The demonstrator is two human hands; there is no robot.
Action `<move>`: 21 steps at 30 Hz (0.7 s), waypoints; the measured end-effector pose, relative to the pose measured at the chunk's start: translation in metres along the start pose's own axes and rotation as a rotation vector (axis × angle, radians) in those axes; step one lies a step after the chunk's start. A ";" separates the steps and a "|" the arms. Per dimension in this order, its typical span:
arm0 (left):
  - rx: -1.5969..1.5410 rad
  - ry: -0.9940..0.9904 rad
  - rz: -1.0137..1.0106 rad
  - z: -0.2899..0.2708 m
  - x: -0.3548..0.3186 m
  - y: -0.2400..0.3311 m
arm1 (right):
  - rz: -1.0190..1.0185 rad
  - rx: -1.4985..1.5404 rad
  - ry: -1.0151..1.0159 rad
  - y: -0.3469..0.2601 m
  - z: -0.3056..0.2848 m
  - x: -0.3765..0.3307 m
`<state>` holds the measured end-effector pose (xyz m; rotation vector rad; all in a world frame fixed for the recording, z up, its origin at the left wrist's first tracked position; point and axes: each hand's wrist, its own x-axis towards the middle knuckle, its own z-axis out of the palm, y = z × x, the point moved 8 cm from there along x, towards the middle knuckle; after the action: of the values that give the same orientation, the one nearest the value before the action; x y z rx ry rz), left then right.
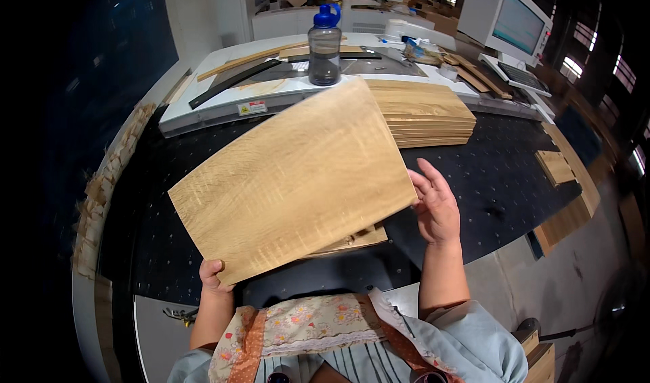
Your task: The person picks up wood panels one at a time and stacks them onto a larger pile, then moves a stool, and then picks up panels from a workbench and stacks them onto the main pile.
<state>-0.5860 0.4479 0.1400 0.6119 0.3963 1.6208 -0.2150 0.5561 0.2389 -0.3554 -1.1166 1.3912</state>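
Head view: left hand grips wood sheet, right hand open.

Looked like a woodworking shop: perforated black surface, stacked veneer sheets at one o'clock, offcut heap at nine, machine monitor at two.
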 end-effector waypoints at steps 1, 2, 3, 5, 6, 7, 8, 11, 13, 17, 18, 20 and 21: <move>0.025 0.002 0.007 -0.003 -0.006 0.004 | 0.026 -0.003 -0.048 0.005 0.009 -0.001; 0.047 0.004 0.014 -0.007 -0.012 0.007 | 0.070 -0.060 -0.072 0.010 0.016 -0.002; 0.066 0.007 0.021 -0.012 -0.017 0.011 | 0.112 -0.119 -0.098 0.013 0.024 -0.002; 0.142 0.027 0.012 -0.009 -0.030 0.017 | 0.182 -0.128 -0.122 0.020 0.024 -0.009; 0.180 0.037 0.005 -0.007 -0.035 0.019 | 0.189 -0.110 -0.114 0.023 0.020 -0.014; 0.201 0.063 0.011 -0.012 -0.038 0.020 | 0.198 -0.116 -0.113 0.024 0.022 -0.016; 0.224 0.089 0.017 -0.018 -0.041 0.022 | 0.206 -0.121 -0.112 0.025 0.022 -0.019; 0.265 0.144 0.058 -0.025 -0.047 0.027 | 0.178 -0.138 -0.094 0.029 0.019 -0.022; 0.281 0.166 0.087 -0.024 -0.051 0.031 | 0.174 -0.138 -0.097 0.033 0.022 -0.021; 0.293 0.164 0.054 -0.022 -0.059 0.038 | 0.155 -0.143 -0.069 0.037 0.028 -0.025; 0.295 0.154 0.050 -0.018 -0.058 0.039 | 0.138 -0.163 -0.065 0.036 0.027 -0.025; 0.276 0.122 0.001 -0.007 -0.056 0.038 | 0.111 -0.158 -0.056 0.036 0.021 -0.026; 0.281 0.097 -0.010 -0.001 -0.053 0.038 | 0.110 -0.164 -0.057 0.036 0.017 -0.027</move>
<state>-0.6136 0.3904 0.1523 0.7418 0.7061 1.6021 -0.2447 0.5332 0.2080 -0.5039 -1.2779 1.4166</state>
